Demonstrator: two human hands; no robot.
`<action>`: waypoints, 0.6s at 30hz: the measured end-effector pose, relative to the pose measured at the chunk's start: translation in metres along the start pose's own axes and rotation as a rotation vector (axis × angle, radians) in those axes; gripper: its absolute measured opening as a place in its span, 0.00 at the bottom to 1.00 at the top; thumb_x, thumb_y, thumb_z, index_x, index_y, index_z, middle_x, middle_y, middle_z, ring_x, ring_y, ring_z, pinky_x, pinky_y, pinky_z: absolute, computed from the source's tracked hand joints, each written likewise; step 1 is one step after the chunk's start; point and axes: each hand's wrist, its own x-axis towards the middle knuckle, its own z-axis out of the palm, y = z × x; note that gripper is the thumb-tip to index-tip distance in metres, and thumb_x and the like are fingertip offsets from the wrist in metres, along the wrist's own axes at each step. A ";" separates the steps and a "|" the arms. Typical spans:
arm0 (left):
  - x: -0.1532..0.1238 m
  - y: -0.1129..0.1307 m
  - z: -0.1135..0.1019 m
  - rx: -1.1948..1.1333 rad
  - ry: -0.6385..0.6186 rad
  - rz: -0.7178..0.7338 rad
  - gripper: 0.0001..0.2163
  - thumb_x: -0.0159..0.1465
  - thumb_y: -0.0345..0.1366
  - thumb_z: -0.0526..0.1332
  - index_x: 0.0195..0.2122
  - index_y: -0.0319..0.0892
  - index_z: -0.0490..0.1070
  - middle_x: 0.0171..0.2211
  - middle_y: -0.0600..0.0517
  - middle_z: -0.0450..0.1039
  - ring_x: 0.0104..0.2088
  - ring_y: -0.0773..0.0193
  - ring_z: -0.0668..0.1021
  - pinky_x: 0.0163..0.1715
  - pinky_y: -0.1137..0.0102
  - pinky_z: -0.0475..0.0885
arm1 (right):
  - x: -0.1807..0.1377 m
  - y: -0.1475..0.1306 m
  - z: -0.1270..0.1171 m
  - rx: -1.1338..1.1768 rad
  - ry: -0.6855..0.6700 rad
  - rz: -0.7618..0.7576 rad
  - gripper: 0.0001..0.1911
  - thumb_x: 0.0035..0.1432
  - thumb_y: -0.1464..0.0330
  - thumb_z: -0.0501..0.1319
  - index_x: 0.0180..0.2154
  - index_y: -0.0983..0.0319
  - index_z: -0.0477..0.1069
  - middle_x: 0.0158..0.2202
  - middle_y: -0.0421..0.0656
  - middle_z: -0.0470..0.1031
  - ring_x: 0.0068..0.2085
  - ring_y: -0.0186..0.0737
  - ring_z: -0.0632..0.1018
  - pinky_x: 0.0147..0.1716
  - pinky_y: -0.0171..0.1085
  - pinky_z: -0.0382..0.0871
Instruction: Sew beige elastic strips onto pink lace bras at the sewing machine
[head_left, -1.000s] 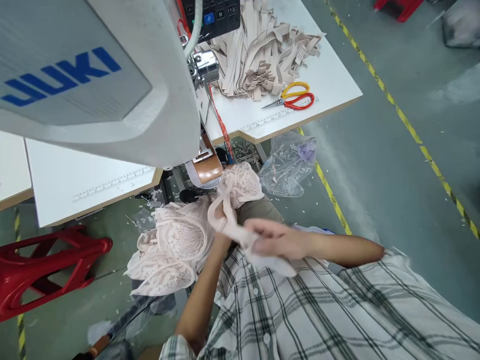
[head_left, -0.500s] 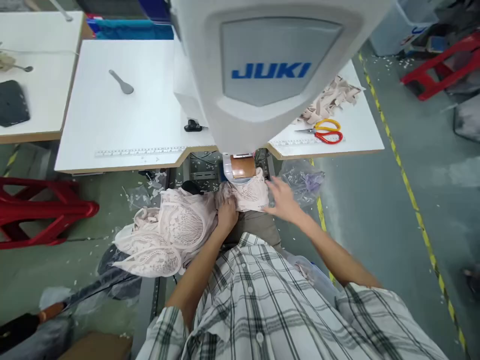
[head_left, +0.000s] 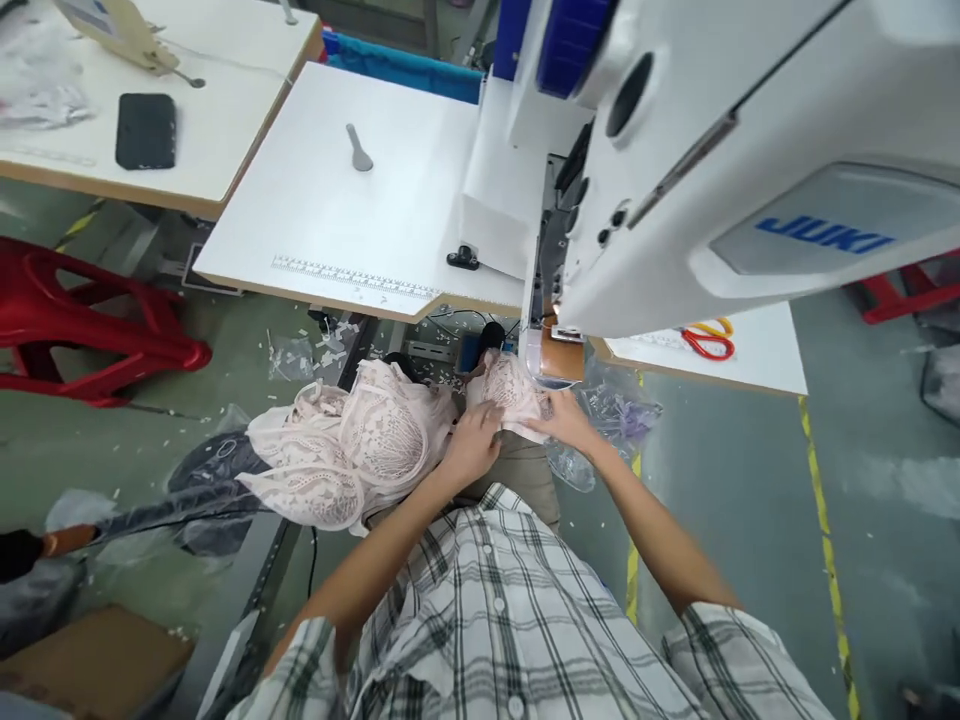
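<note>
A pale pink lace bra (head_left: 508, 385) lies across my lap, in front of the sewing machine's narrow arm (head_left: 561, 362). My left hand (head_left: 474, 443) rests on its near left part, fingers curled on the fabric. At the right edge my right hand (head_left: 568, 418) grips the bra between thumb and fingers, close under the machine arm; some fingertips are hidden. To the left of my left hand sits a pile of similar lace bras (head_left: 382, 440). The white JUKI sewing machine head (head_left: 675, 230) looms over the right side.
On the white table (head_left: 300, 200) lie a grey spoon-shaped tool (head_left: 359, 150) and red-and-yellow scissors (head_left: 709, 342). A red stool (head_left: 90, 320) stands at left. Plastic bags (head_left: 600, 420) hang or lie beyond my right hand. Scraps litter the floor.
The view has swung to the right around the machine. My right hand, open beside the bra before, now holds its right edge. My left hand has shifted onto the bra's front.
</note>
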 end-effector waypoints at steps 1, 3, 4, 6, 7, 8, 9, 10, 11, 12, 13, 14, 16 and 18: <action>-0.017 -0.009 -0.013 0.003 0.039 -0.048 0.16 0.62 0.31 0.58 0.51 0.42 0.71 0.51 0.44 0.76 0.53 0.56 0.76 0.52 0.62 0.71 | 0.007 -0.002 0.003 0.000 0.013 0.024 0.37 0.58 0.55 0.62 0.63 0.67 0.61 0.63 0.61 0.65 0.64 0.58 0.66 0.60 0.52 0.63; -0.058 -0.032 -0.049 0.049 0.135 -0.205 0.09 0.66 0.36 0.55 0.43 0.43 0.72 0.41 0.46 0.77 0.43 0.58 0.79 0.45 0.65 0.73 | 0.020 -0.009 0.009 0.006 0.017 0.052 0.32 0.61 0.55 0.58 0.61 0.67 0.64 0.59 0.61 0.69 0.62 0.59 0.68 0.60 0.52 0.63; -0.080 -0.044 -0.070 0.095 0.195 -0.312 0.08 0.67 0.37 0.53 0.38 0.43 0.71 0.36 0.47 0.76 0.39 0.58 0.78 0.41 0.65 0.73 | 0.024 -0.014 0.013 0.009 0.013 0.060 0.31 0.61 0.55 0.58 0.59 0.68 0.66 0.56 0.62 0.71 0.60 0.60 0.70 0.59 0.53 0.63; -0.120 -0.065 -0.109 0.218 0.312 -0.547 0.13 0.69 0.41 0.50 0.30 0.45 0.66 0.29 0.48 0.72 0.33 0.56 0.76 0.32 0.65 0.70 | 0.025 -0.025 0.020 0.011 0.011 0.075 0.30 0.60 0.56 0.58 0.55 0.72 0.68 0.51 0.65 0.73 0.56 0.65 0.72 0.58 0.56 0.63; -0.137 -0.074 -0.124 0.269 0.336 -0.643 0.14 0.69 0.44 0.51 0.28 0.46 0.64 0.26 0.49 0.70 0.29 0.56 0.74 0.28 0.66 0.66 | 0.022 -0.029 0.023 0.010 0.017 0.081 0.30 0.59 0.57 0.59 0.54 0.74 0.68 0.50 0.68 0.73 0.55 0.67 0.72 0.57 0.58 0.63; -0.151 -0.081 -0.135 0.306 0.337 -0.718 0.16 0.67 0.47 0.53 0.25 0.46 0.61 0.22 0.51 0.67 0.24 0.57 0.71 0.24 0.68 0.62 | 0.017 -0.032 0.026 0.010 0.023 0.082 0.30 0.58 0.57 0.59 0.54 0.75 0.67 0.50 0.69 0.72 0.54 0.68 0.72 0.56 0.59 0.63; -0.161 -0.086 -0.142 0.326 0.317 -0.772 0.17 0.65 0.49 0.56 0.22 0.47 0.59 0.19 0.53 0.64 0.21 0.59 0.69 0.21 0.69 0.58 | 0.011 -0.034 0.028 0.013 0.027 0.076 0.30 0.58 0.58 0.59 0.54 0.74 0.67 0.50 0.68 0.72 0.53 0.68 0.72 0.55 0.59 0.63; -0.169 -0.090 -0.145 0.336 0.288 -0.810 0.18 0.63 0.49 0.58 0.20 0.47 0.57 0.16 0.54 0.62 0.19 0.61 0.66 0.20 0.70 0.55 | 0.005 -0.035 0.029 0.017 0.028 0.065 0.30 0.57 0.58 0.59 0.54 0.73 0.67 0.49 0.67 0.72 0.53 0.68 0.72 0.53 0.58 0.65; -0.173 -0.091 -0.146 0.341 0.261 -0.837 0.19 0.62 0.48 0.59 0.19 0.47 0.56 0.15 0.54 0.61 0.17 0.62 0.65 0.20 0.70 0.53 | 0.000 -0.036 0.030 0.023 0.026 0.051 0.29 0.57 0.58 0.59 0.54 0.71 0.67 0.49 0.65 0.72 0.52 0.66 0.73 0.52 0.57 0.66; -0.177 -0.088 -0.145 0.345 0.241 -0.854 0.18 0.62 0.46 0.58 0.18 0.47 0.55 0.15 0.54 0.61 0.17 0.62 0.65 0.20 0.70 0.52 | -0.004 -0.037 0.029 0.030 0.021 0.038 0.29 0.57 0.57 0.59 0.54 0.70 0.67 0.48 0.63 0.72 0.51 0.65 0.73 0.51 0.56 0.67; -0.178 -0.083 -0.144 0.353 0.233 -0.868 0.18 0.63 0.44 0.57 0.18 0.47 0.55 0.15 0.53 0.61 0.18 0.62 0.65 0.21 0.70 0.51 | -0.007 -0.038 0.027 0.034 0.015 0.033 0.28 0.57 0.56 0.59 0.54 0.68 0.67 0.47 0.61 0.73 0.51 0.64 0.73 0.50 0.55 0.68; -0.180 -0.074 -0.145 0.362 0.229 -0.881 0.18 0.63 0.43 0.55 0.18 0.46 0.55 0.16 0.52 0.62 0.19 0.62 0.66 0.22 0.70 0.51 | -0.009 -0.042 0.024 0.040 0.021 0.034 0.29 0.57 0.55 0.59 0.54 0.68 0.67 0.48 0.61 0.73 0.51 0.63 0.73 0.50 0.55 0.68; -0.179 -0.046 -0.150 0.381 0.240 -0.852 0.19 0.65 0.43 0.53 0.18 0.46 0.54 0.16 0.52 0.61 0.20 0.62 0.66 0.23 0.69 0.52 | -0.015 -0.057 0.015 0.085 0.077 0.016 0.34 0.57 0.52 0.60 0.58 0.68 0.64 0.52 0.63 0.71 0.55 0.64 0.71 0.54 0.56 0.67; -0.171 -0.011 -0.160 0.359 0.263 -0.666 0.19 0.65 0.42 0.54 0.17 0.45 0.55 0.16 0.53 0.60 0.20 0.64 0.65 0.23 0.70 0.53 | -0.026 -0.084 0.004 0.191 0.117 -0.125 0.43 0.55 0.46 0.62 0.62 0.68 0.60 0.59 0.64 0.66 0.61 0.65 0.67 0.58 0.58 0.64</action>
